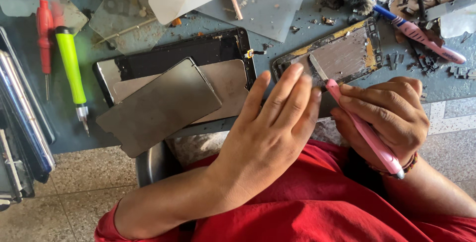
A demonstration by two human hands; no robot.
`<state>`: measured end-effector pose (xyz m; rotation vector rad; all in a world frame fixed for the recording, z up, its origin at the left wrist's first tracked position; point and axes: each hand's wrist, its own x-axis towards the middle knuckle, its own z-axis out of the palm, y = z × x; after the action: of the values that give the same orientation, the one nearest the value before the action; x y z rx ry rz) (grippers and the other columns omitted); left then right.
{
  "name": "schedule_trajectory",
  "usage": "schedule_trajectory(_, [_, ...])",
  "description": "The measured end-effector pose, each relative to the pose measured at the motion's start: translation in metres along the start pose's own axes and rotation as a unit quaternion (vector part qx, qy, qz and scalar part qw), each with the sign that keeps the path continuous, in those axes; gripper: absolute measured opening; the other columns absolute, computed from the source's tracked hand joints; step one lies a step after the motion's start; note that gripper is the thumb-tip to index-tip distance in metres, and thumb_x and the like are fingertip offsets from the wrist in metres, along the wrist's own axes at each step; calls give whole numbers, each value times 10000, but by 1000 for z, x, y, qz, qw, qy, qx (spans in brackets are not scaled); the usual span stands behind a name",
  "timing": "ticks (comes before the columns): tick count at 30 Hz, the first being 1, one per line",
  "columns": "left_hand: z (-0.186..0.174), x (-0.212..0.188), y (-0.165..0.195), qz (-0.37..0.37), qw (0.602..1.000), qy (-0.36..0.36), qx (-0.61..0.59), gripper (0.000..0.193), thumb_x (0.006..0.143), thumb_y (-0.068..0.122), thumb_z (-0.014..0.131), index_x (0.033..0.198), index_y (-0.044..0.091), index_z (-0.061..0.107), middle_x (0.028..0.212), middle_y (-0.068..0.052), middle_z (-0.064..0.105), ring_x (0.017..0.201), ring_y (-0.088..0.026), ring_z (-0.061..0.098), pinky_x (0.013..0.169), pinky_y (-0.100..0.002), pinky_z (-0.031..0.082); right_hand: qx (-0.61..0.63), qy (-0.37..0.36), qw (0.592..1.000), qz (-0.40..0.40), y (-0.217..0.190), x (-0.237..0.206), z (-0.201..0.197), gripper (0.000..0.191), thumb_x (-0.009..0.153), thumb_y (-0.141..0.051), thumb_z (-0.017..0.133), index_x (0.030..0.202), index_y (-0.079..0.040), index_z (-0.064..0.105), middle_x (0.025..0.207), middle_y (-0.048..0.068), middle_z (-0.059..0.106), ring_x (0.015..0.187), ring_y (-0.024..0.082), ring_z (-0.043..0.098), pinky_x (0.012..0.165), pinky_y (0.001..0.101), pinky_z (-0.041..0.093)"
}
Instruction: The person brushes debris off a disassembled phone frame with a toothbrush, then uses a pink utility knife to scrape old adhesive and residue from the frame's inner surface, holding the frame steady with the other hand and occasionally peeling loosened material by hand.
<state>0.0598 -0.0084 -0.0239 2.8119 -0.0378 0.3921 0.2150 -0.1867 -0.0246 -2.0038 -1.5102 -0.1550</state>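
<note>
Phone frame (342, 56): thin, stiff, likely fragile; hold by edges.
Left hand (270, 123): fingers flat, pinning frame's near end.
Right hand (384, 118): clamped on pink scraper (364, 130), blade on frame.

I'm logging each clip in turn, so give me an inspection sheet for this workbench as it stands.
Surface: grey-blue worktop, scuffed and strewn with debris.
Job's things: opened phone frame with a bare metal backing; pink blade tool with its blade on that backing.
Clutter: dark tablet frame under grey panels; green screwdriver, red screwdriver, toothbrush, loose small parts.
Grippers: left hand flat, fingers on the phone frame's near end; right hand closed around the pink blade tool.
Cables: nothing seen.
Surroundings: speckled floor below, stacked devices at the left edge.
</note>
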Motion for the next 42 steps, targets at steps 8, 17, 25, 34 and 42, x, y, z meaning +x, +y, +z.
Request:
schedule_trajectory(8, [6,5,-5,1,999,1,34,357,1078,190,590,1393,39,665,1482,-145,541,1539,-286,371,1274,-541,354,-25,9,999,-19,-1,6,2,306,744,-27,933,977,-39,736,1001,89,751,840,225,675,829,380,452])
schedule_trajectory(17, [-5,-1,-2,-23,999,-3,24,389,1051,175,568,1376,-22,654,1472,-177,565,1491,-296,436,1234,-529,371,-41,9,999,-19,-1,5,3,274,741,-67,912,964,-64,752,987,58,754,840,209,682,828,372,449])
schedule_trajectory(25, [-4,-3,-1,-47,999,14,-7,451,1049,189,576,1480,55,592,1568,-158,513,1486,-310,434,1238,-541,362,-34,8,999,-15,1,7,2,291,737,-65,942,954,-51,748,987,81,754,846,219,687,841,387,457])
schedule_trajectory(34, [-10,-6,-8,-64,998,2,1,436,1043,252,672,1377,-22,607,1527,-197,536,1488,-344,436,1222,-584,393,-3,14,1000,-15,9,-6,0,298,736,-89,919,962,-19,739,993,119,740,863,257,689,845,419,479])
schedule_trajectory(42, [1,-3,-9,-33,998,37,-43,457,1102,273,659,1499,101,511,1570,-170,443,1491,-327,399,1225,-588,340,63,66,993,-79,19,-15,3,319,752,-82,896,983,12,697,970,194,690,856,290,673,761,415,528])
